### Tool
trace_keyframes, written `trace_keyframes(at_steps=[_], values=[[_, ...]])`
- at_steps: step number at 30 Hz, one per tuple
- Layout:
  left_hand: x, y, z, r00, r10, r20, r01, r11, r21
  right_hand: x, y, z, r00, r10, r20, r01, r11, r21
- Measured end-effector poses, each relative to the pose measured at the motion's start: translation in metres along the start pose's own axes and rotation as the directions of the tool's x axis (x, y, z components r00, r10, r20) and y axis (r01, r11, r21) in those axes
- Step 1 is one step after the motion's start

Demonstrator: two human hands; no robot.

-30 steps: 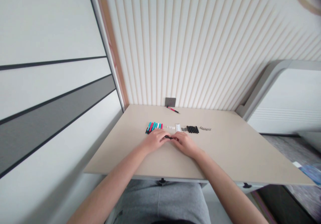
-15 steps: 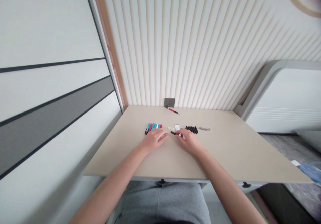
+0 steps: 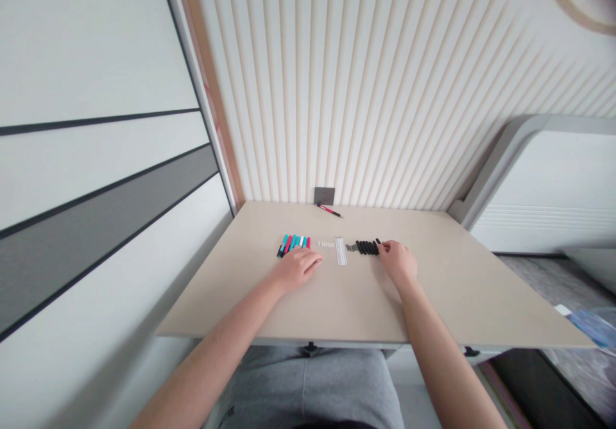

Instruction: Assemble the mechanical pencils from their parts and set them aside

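Pinched in the fingers of my right hand [image 3: 398, 263] is a short black pen part [image 3: 378, 242], at the right end of a row of black pen parts [image 3: 367, 247]. The fingertips hide much of the held part. My left hand [image 3: 297, 270] lies low over the table, loosely open with nothing visible in it. Just beyond it is a row of teal, pink and white pen parts [image 3: 295, 242], their near ends partly covered by the hand. Between the hands are small clear pieces [image 3: 326, 245], thin white refill-like sticks [image 3: 341, 251] and small grey pieces, possibly springs [image 3: 352, 247].
A red and black pen [image 3: 330, 211] lies at the back of the table [image 3: 433, 301], below a dark wall socket [image 3: 324, 195]. White cabinet panels [image 3: 120, 256] rise along the left side. A ribbed wall closes off the back.
My right hand has moved right, from the middle of the table to the right end of the black row, with a black part in its fingers. My left hand stays almost in place.
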State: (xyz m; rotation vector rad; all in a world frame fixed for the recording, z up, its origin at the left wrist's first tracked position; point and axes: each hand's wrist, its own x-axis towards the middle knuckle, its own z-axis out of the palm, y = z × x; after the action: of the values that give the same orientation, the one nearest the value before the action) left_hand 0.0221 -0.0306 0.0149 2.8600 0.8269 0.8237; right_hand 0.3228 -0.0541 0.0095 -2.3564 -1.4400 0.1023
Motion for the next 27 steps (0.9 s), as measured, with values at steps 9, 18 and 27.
trace_keyframes(at_steps=[9, 18, 27], values=[[-0.0005, -0.0007, 0.0013, 1.000, -0.003, 0.008, 0.003, 1.000, 0.000, -0.0012, -0.0041, 0.0015, 0.999, 0.014, 0.045, -0.012, 0.999, -0.046], [-0.0008, -0.0014, 0.0011, 1.000, -0.009, 0.014, 0.009, 1.000, -0.004, -0.0022, -0.0035, 0.0024, 0.998, -0.032, 0.052, 0.034, 0.998, -0.045], [-0.0003, -0.0008, 0.0002, 0.999, -0.009, 0.034, 0.009, 1.000, 0.009, -0.0026, -0.0029, 0.0042, 0.997, -0.055, 0.046, 0.058, 0.996, -0.065]])
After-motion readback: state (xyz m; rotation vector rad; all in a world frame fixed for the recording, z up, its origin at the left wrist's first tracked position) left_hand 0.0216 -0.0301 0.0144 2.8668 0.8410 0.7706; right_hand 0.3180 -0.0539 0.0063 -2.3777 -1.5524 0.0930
